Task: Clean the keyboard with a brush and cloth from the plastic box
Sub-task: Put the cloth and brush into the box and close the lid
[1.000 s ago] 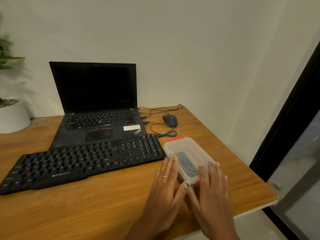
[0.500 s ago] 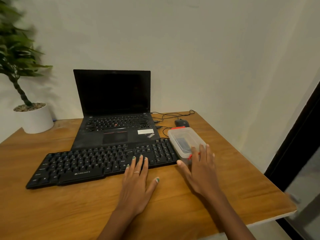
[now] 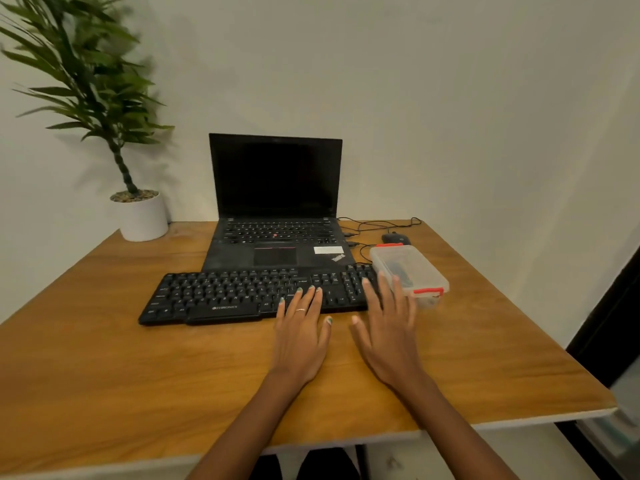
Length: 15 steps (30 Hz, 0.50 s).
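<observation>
Plastic box [image 3: 410,271], lid on, red clips, sits on table [image 3: 104,358] touching right end of keyboard [image 3: 256,292]; long axis runs away from the person. Dark contents, unclear. Right hand [image 3: 389,327] nearer, box just ahead-right of its fingertips; grip spread flat, holding nothing. Left hand [image 3: 301,330] likewise spread, fingers over the keys. Laptop [image 3: 277,209] behind.
</observation>
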Available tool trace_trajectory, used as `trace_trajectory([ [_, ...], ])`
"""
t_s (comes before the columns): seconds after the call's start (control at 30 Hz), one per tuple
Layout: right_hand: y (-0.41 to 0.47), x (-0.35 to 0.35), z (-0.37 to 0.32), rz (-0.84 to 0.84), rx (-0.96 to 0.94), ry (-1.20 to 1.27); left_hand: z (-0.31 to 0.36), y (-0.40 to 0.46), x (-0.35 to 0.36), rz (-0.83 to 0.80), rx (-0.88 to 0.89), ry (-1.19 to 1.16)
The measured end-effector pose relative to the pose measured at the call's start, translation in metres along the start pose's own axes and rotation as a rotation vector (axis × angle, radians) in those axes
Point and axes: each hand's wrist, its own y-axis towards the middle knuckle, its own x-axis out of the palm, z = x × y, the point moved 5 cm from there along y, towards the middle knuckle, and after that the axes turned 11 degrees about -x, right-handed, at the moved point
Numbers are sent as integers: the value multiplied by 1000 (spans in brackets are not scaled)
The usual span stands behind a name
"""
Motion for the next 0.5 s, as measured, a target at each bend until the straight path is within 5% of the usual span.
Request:
trace_trajectory([
  [0.2, 23, 25, -64, -110, -167, 128, -41, 9, -19, -13, -51, 37],
  [0.5, 35, 46, -77, -277, -156, 196, -45, 8, -17, -28, -54, 119],
])
